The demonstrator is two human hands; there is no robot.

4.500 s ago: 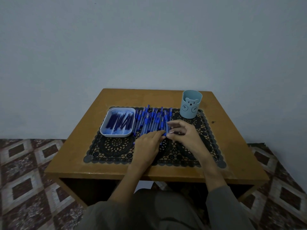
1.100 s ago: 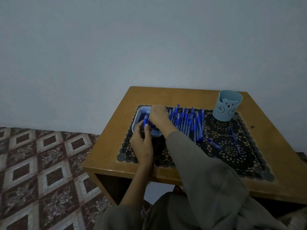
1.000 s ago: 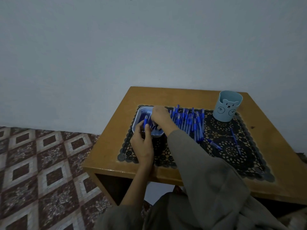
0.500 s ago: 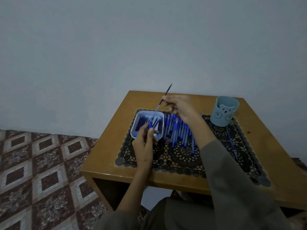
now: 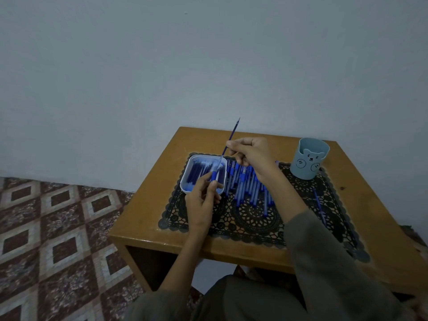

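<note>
We pinch the refill [image 5: 232,133] in our right hand [image 5: 251,154], angling it to enter the pen barrel [image 5: 214,176] that our left hand [image 5: 203,200] grips below.

A loose, dull grey-green garment covers the lap [image 5: 243,297]. Its wide right sleeve [image 5: 324,262] reaches partway down the forearm, and the left sleeve [image 5: 157,304] ends near the elbow. The left hand [image 5: 201,202] and right hand [image 5: 250,151] are bare.

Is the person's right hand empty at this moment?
No: the right hand pinches a thin blue refill that points up and away over the white tray.
</note>
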